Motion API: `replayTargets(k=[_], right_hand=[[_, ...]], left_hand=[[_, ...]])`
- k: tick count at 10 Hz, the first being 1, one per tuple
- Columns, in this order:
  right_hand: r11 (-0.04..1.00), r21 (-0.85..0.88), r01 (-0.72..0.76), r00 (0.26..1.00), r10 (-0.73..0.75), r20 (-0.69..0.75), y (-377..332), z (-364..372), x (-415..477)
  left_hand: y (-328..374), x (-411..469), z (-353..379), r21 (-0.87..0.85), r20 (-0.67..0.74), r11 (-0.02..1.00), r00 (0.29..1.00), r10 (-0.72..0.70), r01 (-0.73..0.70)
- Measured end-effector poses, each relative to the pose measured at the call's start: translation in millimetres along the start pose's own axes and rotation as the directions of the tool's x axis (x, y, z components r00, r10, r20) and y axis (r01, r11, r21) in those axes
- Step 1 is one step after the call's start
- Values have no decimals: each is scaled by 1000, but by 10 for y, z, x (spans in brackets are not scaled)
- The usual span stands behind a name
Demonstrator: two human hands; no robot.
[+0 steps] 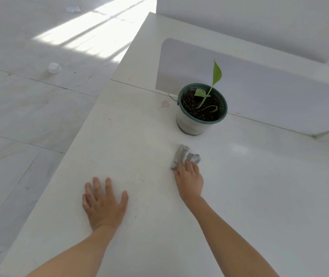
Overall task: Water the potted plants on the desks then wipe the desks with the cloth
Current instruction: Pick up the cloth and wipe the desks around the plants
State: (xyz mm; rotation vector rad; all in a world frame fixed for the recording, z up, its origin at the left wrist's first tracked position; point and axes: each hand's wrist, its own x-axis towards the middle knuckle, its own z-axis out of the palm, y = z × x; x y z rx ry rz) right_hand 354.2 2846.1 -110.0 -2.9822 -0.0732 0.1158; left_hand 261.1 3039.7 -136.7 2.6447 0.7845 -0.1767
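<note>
a crumpled grey cloth [185, 155] is gripped against the white bench [139, 136] by the right hand [190, 180], its fingers [188, 166] curled over the bunched fabric. a potted plant [201, 108] is set near, at 12 o'clock of the cloth. the left hand [103, 202] is laid flat on the bench at 8 o'clock, fingers spread, nothing held.

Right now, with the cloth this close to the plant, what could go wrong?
1. The right hand grips the cloth just in front of the pot. A forward sweep might knock the pot and spill soil onto the desk.
2. The cloth is bunched small, so strokes may miss marks such as the pinkish stain left of the pot.
</note>
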Motion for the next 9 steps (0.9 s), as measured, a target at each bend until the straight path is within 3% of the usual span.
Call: replayTargets(k=[1, 2, 3, 4, 5, 6, 7, 8, 9], right_hand=[[994, 10, 105, 994, -105, 5, -287, 4, -119], [952, 304, -16, 990, -28, 137, -612, -77, -84], [794, 581, -182, 965, 29, 262, -925, -233, 11], [790, 612, -34, 975, -109, 195, -1247, -374, 68], [828, 536, 166, 931, -311, 191, -1498, -324, 123], [844, 420, 334, 841, -468, 271, -1668, -168, 130], [857, 236, 458, 790, -514, 335, -1704, -74, 125], [871, 138, 472, 789, -487, 374, -1601, 38, 112], [886, 155, 437, 776, -459, 434, -1482, 64, 99]], left_hand=[[0, -2, -3, -11, 1, 1000, 1000, 5, -5], [-7, -6, 6, -2, -18, 1000, 1000, 10, -10], [-19, -17, 10, 10, -12, 1000, 1000, 7, -7], [-28, -29, -7, 5, 8, 1000, 1000, -5, 5], [-21, -17, -15, 34, 47, 999, 999, -8, 7], [-17, -2, -7, -5, 32, 1000, 999, 10, -10], [-9, -10, -39, -17, 64, 1000, 998, 16, -15], [-6, -7, -37, -2, 65, 1000, 998, 8, -8], [-19, -15, -27, 7, 39, 1000, 999, -10, 9]])
